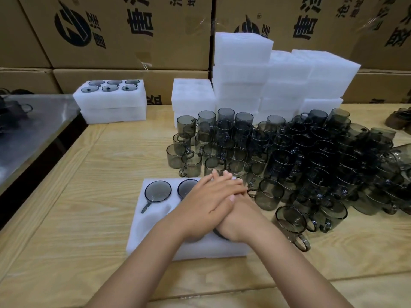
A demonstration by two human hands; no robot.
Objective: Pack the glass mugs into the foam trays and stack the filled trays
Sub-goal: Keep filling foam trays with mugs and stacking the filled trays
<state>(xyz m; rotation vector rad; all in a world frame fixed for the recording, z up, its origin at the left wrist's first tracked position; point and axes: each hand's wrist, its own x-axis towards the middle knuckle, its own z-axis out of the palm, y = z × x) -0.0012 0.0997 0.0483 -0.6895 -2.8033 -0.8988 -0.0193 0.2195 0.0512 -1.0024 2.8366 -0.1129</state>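
The foam tray (153, 232) sits at the near edge of the wooden table (89, 174), right in front of the person. It is a white block with round pockets and a slot for each handle. In its far row I can see two smoky grey glass mugs: one mug (158, 191) dropped in full, its handle lying in the slot, and a second mug (188, 188) half covered by a wrist. The near left pocket looks empty.

Both hands lie together over the right part of the tray. The left hand (206, 207) is laid flat across the back of the right hand (238, 221), fingers straight, gripping nothing. A dark rim shows just under the right wrist; what else is under the palms I cannot tell.

Just beside the tray to the right stands a dense crowd of loose mugs (300, 156), most of them upright and some stacked. One fallen mug (291, 221) lies on its side near the right forearm. Behind them rise piles of white foam blocks (242, 70). Far left on the table is a stack of trays (111, 101), the top one showing six mugs. Printed cardboard boxes (124, 34) wall off the back, and a steel surface (33, 130) adjoins the table on the left.
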